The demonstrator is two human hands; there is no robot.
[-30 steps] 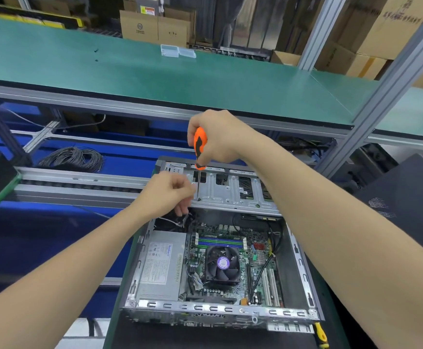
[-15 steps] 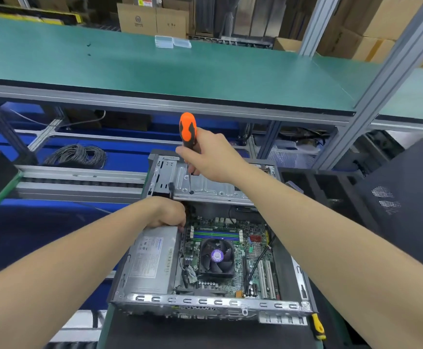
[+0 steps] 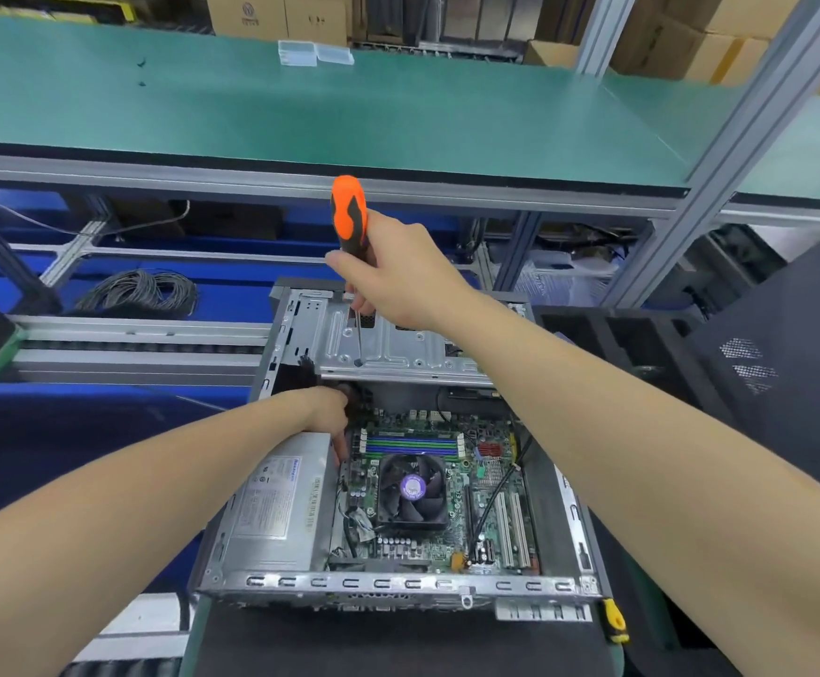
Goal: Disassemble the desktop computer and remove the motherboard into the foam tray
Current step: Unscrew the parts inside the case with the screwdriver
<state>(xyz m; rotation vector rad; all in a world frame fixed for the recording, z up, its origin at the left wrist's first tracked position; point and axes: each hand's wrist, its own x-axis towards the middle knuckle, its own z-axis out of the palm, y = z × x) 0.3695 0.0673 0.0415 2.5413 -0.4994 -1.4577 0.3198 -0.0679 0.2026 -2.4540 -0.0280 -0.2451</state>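
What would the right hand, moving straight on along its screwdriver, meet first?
Probably the metal drive bracket: the screwdriver in the right hand points down at it, its tip seemingly touching.

So, one open computer case (image 3: 271, 583) is counted, with one motherboard (image 3: 491, 486), one cooler fan (image 3: 412, 488) and one power supply (image 3: 276, 500) by the left hand (image 3: 327, 412). One orange screwdriver (image 3: 349, 212) is held in the right hand (image 3: 398, 280). Two clear boxes (image 3: 298, 53) are seen well beyond it, one cable coil (image 3: 139, 290) off to its left.

The left grip (image 3: 326, 413) has dropped from the screwdriver (image 3: 348, 212) shaft down into the case (image 3: 398, 583).
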